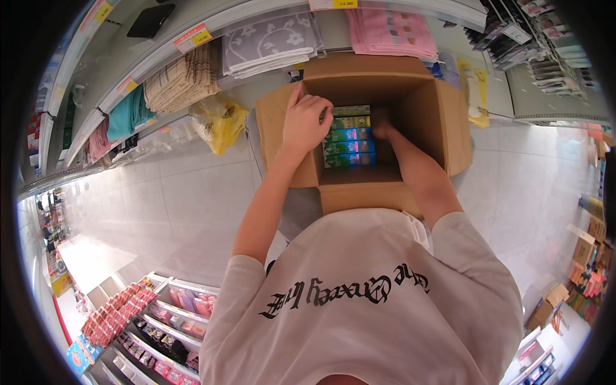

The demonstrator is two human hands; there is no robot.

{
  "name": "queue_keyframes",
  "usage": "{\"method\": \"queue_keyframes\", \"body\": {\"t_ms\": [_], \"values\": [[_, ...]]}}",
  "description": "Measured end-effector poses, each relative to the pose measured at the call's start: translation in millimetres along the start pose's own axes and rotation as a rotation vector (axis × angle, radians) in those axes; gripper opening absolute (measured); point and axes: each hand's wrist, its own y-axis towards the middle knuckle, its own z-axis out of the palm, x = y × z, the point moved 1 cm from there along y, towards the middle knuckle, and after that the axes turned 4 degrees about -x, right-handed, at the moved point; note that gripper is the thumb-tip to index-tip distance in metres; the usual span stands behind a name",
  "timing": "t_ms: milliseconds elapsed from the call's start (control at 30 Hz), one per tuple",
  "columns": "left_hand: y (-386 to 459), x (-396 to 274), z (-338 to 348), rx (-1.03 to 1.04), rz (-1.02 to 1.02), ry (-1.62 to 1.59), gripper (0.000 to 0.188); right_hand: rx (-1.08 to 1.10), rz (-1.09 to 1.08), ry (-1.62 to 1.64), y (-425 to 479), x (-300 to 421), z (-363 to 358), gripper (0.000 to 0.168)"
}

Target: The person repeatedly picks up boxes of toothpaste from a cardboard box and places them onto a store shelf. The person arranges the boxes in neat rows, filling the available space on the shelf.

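An upright cardboard box (pixel 368 70) stands with its flaps spread before me, close to my body. Inside, along its left part, lies a row of small green and blue cartons (pixel 349 147). My left hand (pixel 308 113) is at the box's left edge, its fingers curled and one pointing up along the flap; whether it grips anything is unclear. Reaching down into the box, my right hand (pixel 382 126) is beside the right end of the cartons. Shadow and blur hide its fingertips.
Shelves ahead hold folded grey towels (pixel 269 43), pink towels (pixel 392 31) and beige checked cloths (pixel 183 79). Yellow plastic packaging (pixel 221 125) hangs at the lower shelf, left of the box. Behind me are racks of packaged goods (pixel 192 303). Another open carton (pixel 548 305) stands far right.
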Motion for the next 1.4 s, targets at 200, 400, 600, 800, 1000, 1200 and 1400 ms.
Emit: {"method": "queue_keyframes", "body": {"t_ms": [200, 400, 600, 800, 1000, 1200, 1400], "values": [[-2, 2, 2, -0.031, -0.017, -0.008, 0.003, 0.193, 0.197, 0.167, -42, 24, -25, 0.043], [1, -1, 1, -0.048, -0.007, -0.015, 0.003, 0.236, 0.279, 0.586, -41, 24, -7, 0.021], [2, -2, 1, -0.038, -0.012, 0.001, 0.003, 0.238, 0.372, 0.688, -23, 17, -9, 0.041], [-4, 0, 3, -0.054, -0.002, -0.005, 0.003, 0.171, 0.349, 0.627, -30, 22, -12, 0.055], [1, -3, 2, 0.047, -0.044, 0.0, 0.003, 0.195, 0.163, 0.463, -39, 42, -34, 0.047], [-9, 3, -1, -0.001, -0.026, 0.008, 0.009, -0.026, -0.184, -0.393, -134, 166, -145, 0.028], [-2, -74, -27, 0.04, 0.141, -0.07, 0.068, -0.311, -0.399, -0.048, -255, 163, -257, 0.042]]}}
